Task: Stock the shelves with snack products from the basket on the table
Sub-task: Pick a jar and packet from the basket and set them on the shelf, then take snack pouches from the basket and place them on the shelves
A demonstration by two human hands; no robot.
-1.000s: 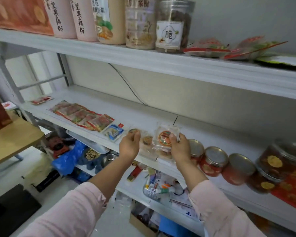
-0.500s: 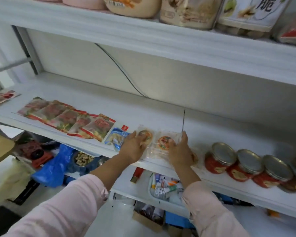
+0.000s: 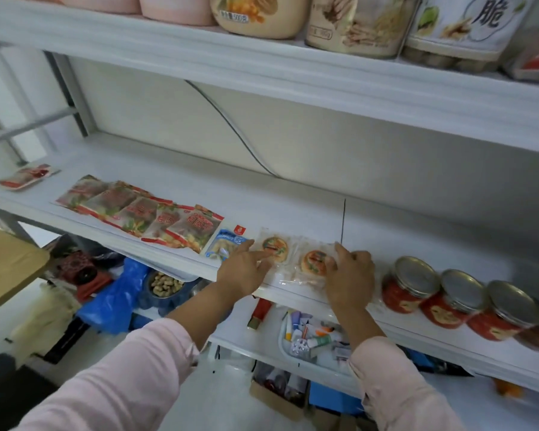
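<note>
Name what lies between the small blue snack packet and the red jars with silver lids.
Head view: two clear plastic packets of round orange-topped cakes lie side by side, left hand touching one, right hand the other.

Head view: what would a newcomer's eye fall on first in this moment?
The hands come first: the left hand and right hand rest with straight fingers on two clear packets of round snacks at the front edge of the middle shelf. To their right is a row of red jars with metal lids. To their left lie overlapping red snack bags.
</note>
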